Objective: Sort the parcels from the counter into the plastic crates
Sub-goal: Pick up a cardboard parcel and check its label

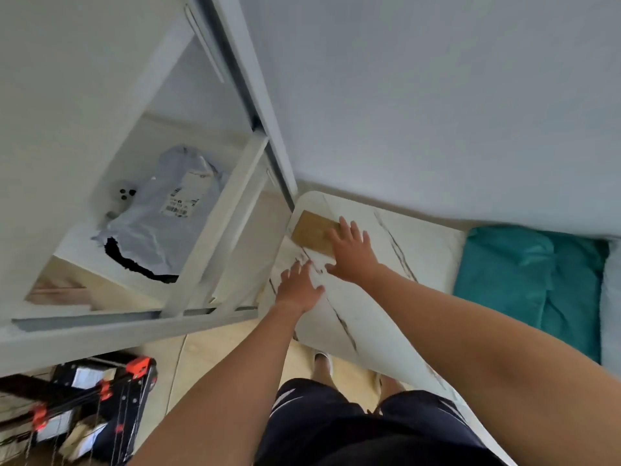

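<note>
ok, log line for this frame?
phase: reach | right hand: open, at brown parcel | left hand: open, over counter | brown parcel: on counter

the counter (pixel 430 240) is white, crossed by thin dark veins like marble. the parcel (pixel 311 234) is plain kraft brown. the mailer bag (pixel 158 230) is pale grey with a white label printed in black, and a black bag edge (pixel 134 266) shows beneath it. the frame (pixel 215 237) around them is white. the cloth (pixel 514 280) is solid teal. the wall (pixel 437 95) is pale grey-white, the floor (pixel 215 358) light beige. the machine frame (pixel 107 389) is black with orange-red corner pieces. the shorts (pixel 336 428) are dark navy with white stripes, the shoes (pixel 322 359) white.
</note>
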Available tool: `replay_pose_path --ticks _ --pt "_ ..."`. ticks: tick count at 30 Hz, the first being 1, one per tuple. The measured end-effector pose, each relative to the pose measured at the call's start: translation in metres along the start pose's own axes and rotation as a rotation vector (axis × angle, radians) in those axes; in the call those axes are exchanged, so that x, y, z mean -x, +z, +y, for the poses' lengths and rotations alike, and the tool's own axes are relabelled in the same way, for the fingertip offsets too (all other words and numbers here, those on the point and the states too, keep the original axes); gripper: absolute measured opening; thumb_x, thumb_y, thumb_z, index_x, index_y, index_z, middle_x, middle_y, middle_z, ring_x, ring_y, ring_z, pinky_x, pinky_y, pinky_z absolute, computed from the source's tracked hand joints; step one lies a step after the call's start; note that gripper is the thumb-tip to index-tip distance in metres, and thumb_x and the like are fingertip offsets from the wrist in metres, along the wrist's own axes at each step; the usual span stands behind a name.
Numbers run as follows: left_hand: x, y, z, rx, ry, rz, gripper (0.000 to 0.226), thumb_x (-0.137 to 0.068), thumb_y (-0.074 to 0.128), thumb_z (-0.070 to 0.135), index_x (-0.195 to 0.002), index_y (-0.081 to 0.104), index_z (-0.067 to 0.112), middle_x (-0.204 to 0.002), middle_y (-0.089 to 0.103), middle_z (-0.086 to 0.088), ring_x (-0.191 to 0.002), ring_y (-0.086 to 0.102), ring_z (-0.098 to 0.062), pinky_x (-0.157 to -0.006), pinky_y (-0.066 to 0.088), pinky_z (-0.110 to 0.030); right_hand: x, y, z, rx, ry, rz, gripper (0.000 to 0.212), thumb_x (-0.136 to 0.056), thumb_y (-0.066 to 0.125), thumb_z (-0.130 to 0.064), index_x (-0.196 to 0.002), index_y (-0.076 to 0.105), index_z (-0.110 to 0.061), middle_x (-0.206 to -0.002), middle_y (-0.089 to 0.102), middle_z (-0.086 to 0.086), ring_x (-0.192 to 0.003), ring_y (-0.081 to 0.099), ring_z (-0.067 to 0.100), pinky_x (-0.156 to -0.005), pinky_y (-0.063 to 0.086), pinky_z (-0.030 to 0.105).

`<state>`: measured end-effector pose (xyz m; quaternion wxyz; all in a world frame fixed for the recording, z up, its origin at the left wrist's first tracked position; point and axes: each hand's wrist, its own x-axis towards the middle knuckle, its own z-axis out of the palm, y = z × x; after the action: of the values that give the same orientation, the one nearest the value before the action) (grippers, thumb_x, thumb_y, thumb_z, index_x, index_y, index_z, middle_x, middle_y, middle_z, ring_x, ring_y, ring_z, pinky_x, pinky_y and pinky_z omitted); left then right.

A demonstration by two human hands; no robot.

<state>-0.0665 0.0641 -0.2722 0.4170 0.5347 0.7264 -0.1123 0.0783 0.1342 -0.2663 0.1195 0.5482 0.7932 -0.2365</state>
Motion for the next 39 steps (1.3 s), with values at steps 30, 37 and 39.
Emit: replay_pose_path --ticks 30,37,39 --pt "0.137 -0.111 0.19 0.981 0.784 0.215 0.029 -0.105 0.064 0.026 -0.134 0.062 0.028 -0.124 0.072 0.007 -0.116 0.07 -0.011 -0.088 0.062 -0.026 0.18 -0.157 0.064 -2.088 -0.172 0.4 0.058 -0.107 0.038 -0.039 -0.16 0.037 -0.014 -0.156 0.049 0.022 -0.139 0.053 0.038 -0.117 0.042 0.058" --pt "0.17 -0.105 0.228 0.936 0.892 0.277 0.029 -0.104 0.065 0.023 -0.133 0.061 0.026 -0.123 0.07 0.009 -0.115 0.068 -0.007 -0.082 0.06 -0.02 0.212 -0.18 0.089 -2.073 -0.264 0.453 0.059 -0.107 0.033 -0.037 -0.162 0.034 -0.016 -0.16 0.044 0.022 -0.144 0.045 0.041 -0.119 0.038 0.061" --pt "0.173 -0.103 0.233 0.928 0.898 0.288 0.029 -0.103 0.065 0.026 -0.132 0.06 0.029 -0.123 0.07 0.011 -0.114 0.068 -0.006 -0.082 0.06 -0.02 0.216 -0.181 0.094 -2.09 -0.281 0.452 0.058 -0.107 0.033 -0.036 -0.161 0.036 -0.016 -0.16 0.045 0.021 -0.143 0.046 0.039 -0.118 0.04 0.059"
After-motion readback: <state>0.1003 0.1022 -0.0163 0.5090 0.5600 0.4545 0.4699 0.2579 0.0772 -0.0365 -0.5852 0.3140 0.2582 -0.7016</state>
